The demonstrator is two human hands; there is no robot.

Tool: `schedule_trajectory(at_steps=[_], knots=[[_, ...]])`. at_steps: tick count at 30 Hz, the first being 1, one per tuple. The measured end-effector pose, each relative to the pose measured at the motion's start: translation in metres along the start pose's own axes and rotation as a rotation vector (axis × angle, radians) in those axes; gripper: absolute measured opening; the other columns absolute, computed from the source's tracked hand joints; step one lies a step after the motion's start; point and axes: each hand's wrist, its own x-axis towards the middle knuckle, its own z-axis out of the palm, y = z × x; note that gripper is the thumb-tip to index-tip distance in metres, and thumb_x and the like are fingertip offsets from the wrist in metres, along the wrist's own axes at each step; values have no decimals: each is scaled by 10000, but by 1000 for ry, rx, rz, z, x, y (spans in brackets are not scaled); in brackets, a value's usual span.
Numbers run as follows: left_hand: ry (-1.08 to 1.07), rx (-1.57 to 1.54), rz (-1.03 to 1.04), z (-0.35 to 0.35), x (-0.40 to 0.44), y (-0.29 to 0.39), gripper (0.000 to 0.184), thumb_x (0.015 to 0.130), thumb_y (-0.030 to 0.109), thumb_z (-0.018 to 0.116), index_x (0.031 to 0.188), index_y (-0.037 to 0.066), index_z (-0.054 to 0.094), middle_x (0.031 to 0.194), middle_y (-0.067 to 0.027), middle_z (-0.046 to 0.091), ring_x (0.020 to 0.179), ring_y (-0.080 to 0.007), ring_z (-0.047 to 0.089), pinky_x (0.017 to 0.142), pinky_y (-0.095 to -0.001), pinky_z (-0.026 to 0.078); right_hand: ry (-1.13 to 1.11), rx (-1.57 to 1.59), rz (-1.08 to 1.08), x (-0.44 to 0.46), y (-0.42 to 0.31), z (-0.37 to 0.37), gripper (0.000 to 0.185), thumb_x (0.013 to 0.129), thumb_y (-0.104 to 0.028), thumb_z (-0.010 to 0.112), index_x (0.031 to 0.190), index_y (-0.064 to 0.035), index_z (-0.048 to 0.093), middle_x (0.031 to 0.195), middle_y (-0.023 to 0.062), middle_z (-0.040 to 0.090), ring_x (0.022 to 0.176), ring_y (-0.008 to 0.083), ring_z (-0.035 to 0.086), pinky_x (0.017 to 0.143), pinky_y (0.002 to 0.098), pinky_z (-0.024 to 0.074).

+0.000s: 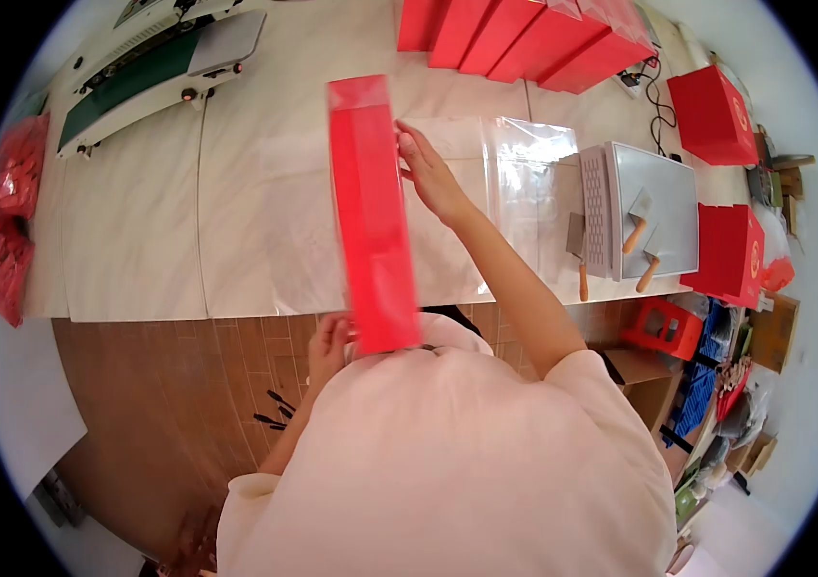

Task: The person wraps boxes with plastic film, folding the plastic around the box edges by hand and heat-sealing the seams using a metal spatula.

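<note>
A long red box [370, 212], blurred and glossy, stands or hangs between my hands over the front edge of the table. My right hand [433, 183] is at its far right side, with fingertips against the edge. At the near left corner, my left hand [330, 346] has its fingers curled against the box; part of that grip is hidden. Beneath the box, a clear plastic sheet [534, 183] lies spread on the table, shiny and creased to the right.
Several red boxes [495, 38] line the far side. A machine with a green belt [135, 87] stands far left. Scrapers with wooden handles [635, 236] lie on a grey metal box [673, 183]. More red boxes [714, 115] sit at the right, near a black cable [657, 101].
</note>
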Motion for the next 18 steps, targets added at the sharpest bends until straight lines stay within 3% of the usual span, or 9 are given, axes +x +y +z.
schedule_trajectory(at_steps=[1, 2, 6, 8, 10, 11, 13, 15, 18], knots=[[-185, 211, -71, 4, 0, 10, 298, 1025, 231, 440, 1155, -10, 559, 1078, -93, 628, 1020, -158, 578, 850, -292, 476, -110, 14, 54, 0, -3, 4, 662, 1014, -502, 335, 1451, -4, 311, 1413, 155, 445, 1257, 257, 479, 1063, 372, 351], [-126, 370, -9, 5, 10, 13, 362, 1043, 283, 381, 1135, -9, 574, 1067, -110, 647, 1070, -177, 568, 921, -313, 442, -120, 76, 38, -2, 7, 1, 610, 1021, -489, 315, 1388, -14, 424, 1354, 146, 517, 1224, 242, 509, 1041, 366, 373], [279, 236, 304, 17, 69, 65, 429, 1038, 351, 379, 1247, 1, 511, 1264, -122, 570, 1199, -219, 509, 1036, -364, 357, -66, 38, 75, -46, 28, -51, 611, 1026, -491, 276, 1336, -10, 492, 1283, 135, 585, 1197, 232, 535, 1026, 367, 383], [406, 166, 473, 15, 110, 85, 501, 1038, 413, 338, 1326, 15, 438, 1359, -132, 494, 1277, -233, 455, 1085, -369, 303, 108, 12, 94, -74, 42, -79, 644, 1018, -520, 257, 1306, -10, 525, 1220, 129, 628, 1176, 238, 553, 1018, 381, 385], [400, 50, 558, 12, 144, 106, 549, 1037, 460, 287, 1356, 28, 399, 1390, -133, 461, 1315, -239, 424, 1114, -368, 265, 169, 15, 91, -102, 51, -92, 650, 1020, -522, 243, 1320, -9, 505, 1268, 133, 595, 1209, 227, 526, 1031, 370, 372], [380, -23, 532, 16, 156, 118, 594, 1033, 497, 241, 1340, 30, 440, 1368, -130, 493, 1289, -223, 444, 1108, -366, 273, 227, 20, 92, -117, 52, -98, 656, 1021, -524, 228, 1333, -7, 485, 1317, 137, 561, 1241, 216, 499, 1045, 360, 359], [137, -146, 424, -14, 192, 109, 640, 1028, 522, 214, 1338, 24, 471, 1353, -124, 520, 1274, -202, 452, 1100, -362, 281, 302, 76, 88, -138, 47, -78, 691, 1007, -565, 231, 1356, -12, 454, 1359, 129, 517, 1283, 232, 455, 1066, 374, 328], [313, -96, 418, 4, 192, 112, 677, 1022, 545, 183, 1276, 20, 526, 1288, -102, 571, 1220, -192, 487, 1081, -364, 301, 267, 229, 91, -143, 80, -52, 718, 998, -588, 216, 1385, -18, 416, 1374, 120, 492, 1314, 252, 414, 1106, 384, 278], [489, -134, 434, 24, 176, 111, 625, 1028, 528, 155, 1034, 67, 577, 1098, -64, 611, 1088, -191, 516, 1064, -385, 303, 303, 273, -27, -144, 39, -33, 664, 1021, -527, 216, 1342, 0, 462, 1399, 154, 443, 1294, 254, 413, 1072, 369, 304]])
